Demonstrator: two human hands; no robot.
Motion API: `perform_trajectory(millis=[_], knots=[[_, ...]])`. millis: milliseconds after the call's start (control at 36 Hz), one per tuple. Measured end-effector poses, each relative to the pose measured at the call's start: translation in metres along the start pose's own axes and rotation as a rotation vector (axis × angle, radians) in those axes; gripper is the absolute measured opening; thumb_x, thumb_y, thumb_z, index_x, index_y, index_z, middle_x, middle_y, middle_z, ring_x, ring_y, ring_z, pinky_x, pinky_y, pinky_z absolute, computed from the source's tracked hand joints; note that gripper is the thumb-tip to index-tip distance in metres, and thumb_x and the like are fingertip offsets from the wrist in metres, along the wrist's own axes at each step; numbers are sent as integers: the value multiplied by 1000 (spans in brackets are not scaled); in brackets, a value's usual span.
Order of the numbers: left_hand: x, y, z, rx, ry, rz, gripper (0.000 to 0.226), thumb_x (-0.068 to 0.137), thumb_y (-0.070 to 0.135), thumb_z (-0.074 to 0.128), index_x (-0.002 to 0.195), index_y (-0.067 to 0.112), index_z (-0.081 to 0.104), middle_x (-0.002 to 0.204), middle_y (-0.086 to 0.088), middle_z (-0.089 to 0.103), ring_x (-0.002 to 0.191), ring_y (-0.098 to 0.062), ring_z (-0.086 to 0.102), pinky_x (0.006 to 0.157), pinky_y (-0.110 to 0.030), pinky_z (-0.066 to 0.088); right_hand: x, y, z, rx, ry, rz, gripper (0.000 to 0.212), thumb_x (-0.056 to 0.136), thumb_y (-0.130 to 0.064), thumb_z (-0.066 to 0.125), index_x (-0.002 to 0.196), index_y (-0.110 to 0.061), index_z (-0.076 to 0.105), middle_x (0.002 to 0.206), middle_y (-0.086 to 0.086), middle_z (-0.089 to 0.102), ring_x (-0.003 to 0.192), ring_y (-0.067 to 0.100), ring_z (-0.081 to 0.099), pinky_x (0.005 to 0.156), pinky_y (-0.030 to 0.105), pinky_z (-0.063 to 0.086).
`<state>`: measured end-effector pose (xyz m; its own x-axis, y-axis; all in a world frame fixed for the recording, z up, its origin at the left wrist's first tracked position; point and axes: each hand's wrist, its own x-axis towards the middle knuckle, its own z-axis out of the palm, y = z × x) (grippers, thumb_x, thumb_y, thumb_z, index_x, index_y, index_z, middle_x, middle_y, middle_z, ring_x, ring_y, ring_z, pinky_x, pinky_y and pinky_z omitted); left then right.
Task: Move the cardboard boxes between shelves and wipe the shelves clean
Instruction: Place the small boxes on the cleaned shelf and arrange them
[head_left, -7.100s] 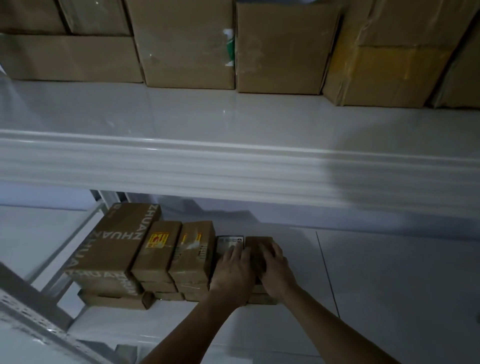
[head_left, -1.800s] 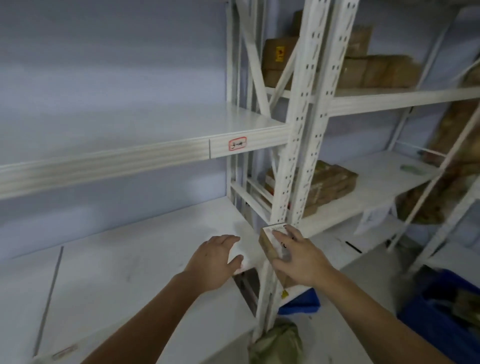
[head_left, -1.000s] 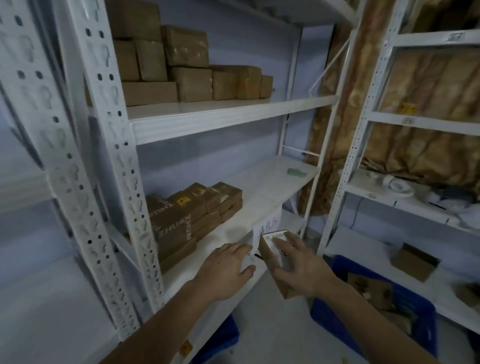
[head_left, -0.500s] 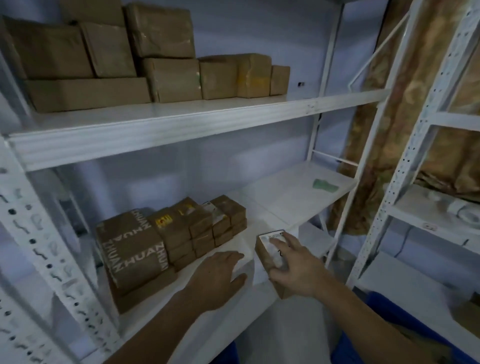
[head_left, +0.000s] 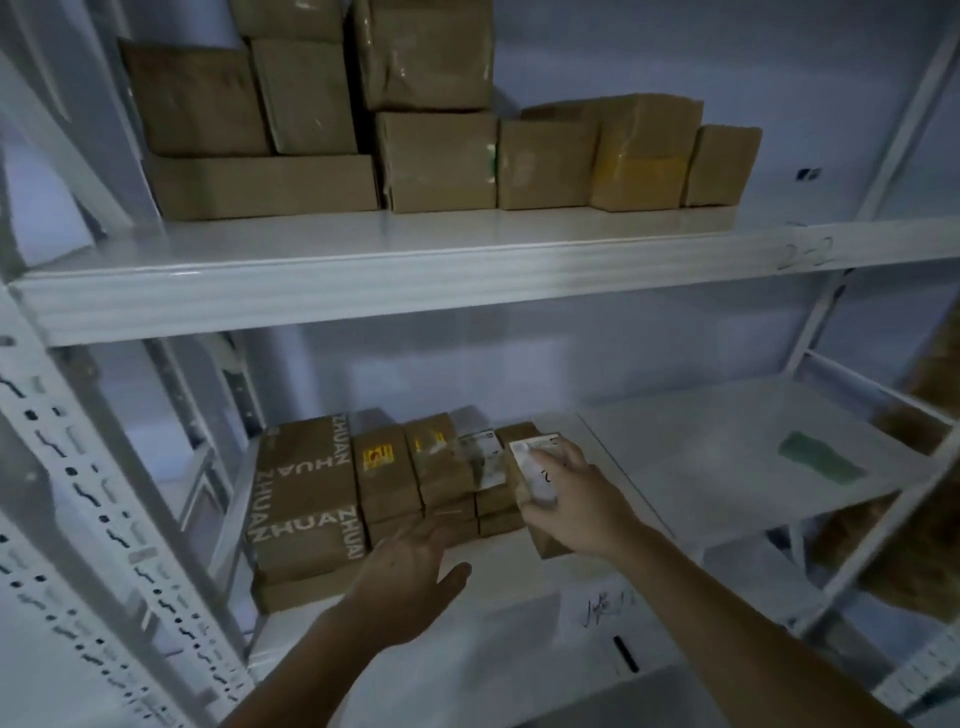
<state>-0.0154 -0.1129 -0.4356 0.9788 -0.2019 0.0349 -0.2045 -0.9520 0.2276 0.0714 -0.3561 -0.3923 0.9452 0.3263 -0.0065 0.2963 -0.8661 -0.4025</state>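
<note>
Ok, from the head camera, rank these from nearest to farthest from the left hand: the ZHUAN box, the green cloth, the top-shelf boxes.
From the left hand:
1. ZHUAN box: just to its left, lower shelf.
2. Green cloth: far right on the same shelf, past the right hand.
3. Top-shelf boxes: above, at the back of the upper shelf.

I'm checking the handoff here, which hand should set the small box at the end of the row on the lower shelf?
Right. The right hand already grips the small box beside the row's end box; the left hand hovers open and empty.
</note>
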Motion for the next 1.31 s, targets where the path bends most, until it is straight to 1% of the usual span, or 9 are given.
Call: perform_trajectory(millis=[111,167,278,417,583,778,889,1111,1306], knots=[[23,-21,6,-16,18,-18,61,93,68,22,138,40,53,135,13,55,125,-16,52,98,-34,49,45,2,3,-14,-8,-39,77,88,-63,54,155,-35,29,162,-11,13,133,32,45,99,45,49],[33,-30,7,-21,20,-14,59,93,64,23,135,38,55,134,12,55,124,-18,53,96,-35,49,65,4,6,-20,-29,-45,78,90,-64,52,157,-34,27,161,-13,10,135,33,41,101,44,47],[49,-36,1,-24,51,-13,67,91,58,25,150,34,46,148,9,51,127,-20,52,104,-35,45,99,6,10,-14,-87,-56,79,93,-64,50,160,-32,23,166,-14,1,144,33,31,110,46,40],[64,-38,-5,-104,62,-52,67,87,50,28,148,35,50,150,10,50,130,-18,51,106,-30,41,132,3,16,-20,-123,-78,78,96,-66,46,161,-30,21,167,-11,1,148,31,24,114,45,35],[74,-44,-4,-57,58,-127,72,90,56,26,155,30,40,154,11,47,140,-15,43,115,-33,36,163,-2,25,-74,-135,-112,74,98,-67,43,157,-25,30,166,-2,11,134,32,45,106,40,45],[75,-34,-9,-59,67,-194,78,88,59,21,154,25,41,155,7,45,140,-17,43,115,-33,37,178,0,44,-15,-231,-140,62,105,-56,38,157,-23,30,167,-2,3,144,34,32,110,43,37],[76,-33,-8,-76,57,-215,78,88,60,20,155,26,41,156,8,44,141,-17,42,116,-34,37,180,4,50,35,-209,-164,64,106,-54,37,161,-24,24,169,-4,-1,149,32,26,114,45,35],[102,-18,-7,-48,16,-110,80,84,63,19,155,32,38,159,10,38,144,-15,37,114,-35,38,163,25,28,98,-127,-159,63,107,-49,38,162,-25,21,170,1,4,153,27,18,120,39,26],[148,18,3,-21,20,55,66,94,58,34,141,19,59,137,-4,65,123,-29,62,99,-45,53,114,86,-15,43,-12,-160,63,104,-48,49,159,-24,30,166,-2,23,150,20,27,117,35,32]])
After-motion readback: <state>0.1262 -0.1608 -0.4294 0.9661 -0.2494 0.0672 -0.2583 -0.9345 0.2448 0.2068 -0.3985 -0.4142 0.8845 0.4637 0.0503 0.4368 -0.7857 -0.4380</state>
